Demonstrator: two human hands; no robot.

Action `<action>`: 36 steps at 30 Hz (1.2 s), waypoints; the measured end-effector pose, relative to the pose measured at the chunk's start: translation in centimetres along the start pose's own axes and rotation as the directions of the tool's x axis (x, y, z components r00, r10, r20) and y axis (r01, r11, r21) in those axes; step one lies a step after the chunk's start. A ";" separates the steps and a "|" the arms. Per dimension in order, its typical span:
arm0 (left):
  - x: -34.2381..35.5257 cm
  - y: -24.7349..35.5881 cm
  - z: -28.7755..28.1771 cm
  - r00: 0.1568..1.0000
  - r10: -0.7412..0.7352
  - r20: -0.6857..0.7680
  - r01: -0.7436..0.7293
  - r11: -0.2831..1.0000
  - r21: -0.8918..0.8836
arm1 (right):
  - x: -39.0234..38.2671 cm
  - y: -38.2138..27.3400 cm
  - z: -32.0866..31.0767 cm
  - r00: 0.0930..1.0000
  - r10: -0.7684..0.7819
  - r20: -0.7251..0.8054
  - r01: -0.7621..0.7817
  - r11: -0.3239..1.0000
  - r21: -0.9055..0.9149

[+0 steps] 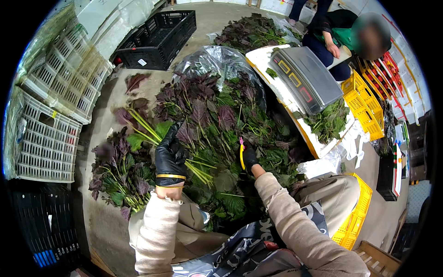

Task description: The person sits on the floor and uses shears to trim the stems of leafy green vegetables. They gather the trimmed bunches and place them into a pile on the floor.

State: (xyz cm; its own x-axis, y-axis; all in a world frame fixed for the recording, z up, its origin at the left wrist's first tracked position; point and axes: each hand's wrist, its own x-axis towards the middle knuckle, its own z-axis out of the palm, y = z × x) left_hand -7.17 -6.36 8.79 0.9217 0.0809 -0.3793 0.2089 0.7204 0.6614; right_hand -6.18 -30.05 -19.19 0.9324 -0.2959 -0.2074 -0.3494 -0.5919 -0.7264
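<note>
My left hand (171, 157), in a black glove with a yellow band at the wrist, is closed around a bunch of leafy stems (146, 127). Their purple and green leaves point up and left, and the pale stem ends stick out below the hand. My right hand (250, 158), also black-gloved, grips a small tool with a yellow handle and a pink tip (242, 154); its exact kind is unclear. Under both hands spreads a large heap of purple-green leafy stems (221, 106), partly in a clear plastic bag (217, 55). A smaller pile of leafy stems (122, 171) lies on the floor at left.
A scale (307, 78) stands on a white foam box at right, with loose leaves (327, 121) beside it. Behind it crouches another person (339, 34). Yellow crates (362, 104) stand at right, a black crate (157, 39) at back left, white crates (46, 134) at left.
</note>
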 end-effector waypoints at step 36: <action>-0.1 -1.1 1.1 0.996 0.029 0.080 -0.037 0.995 0.095 | -1.7 -0.9 -14.5 0.977 -0.159 -0.143 0.146 0.985 -0.097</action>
State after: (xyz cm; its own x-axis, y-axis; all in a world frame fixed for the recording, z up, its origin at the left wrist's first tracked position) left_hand -7.17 -7.94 8.78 0.9508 0.0464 -0.3064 0.2047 0.6481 0.7336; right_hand -8.81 -39.92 -8.70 0.9532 -0.3022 0.0062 -0.2170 -0.6985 -0.6819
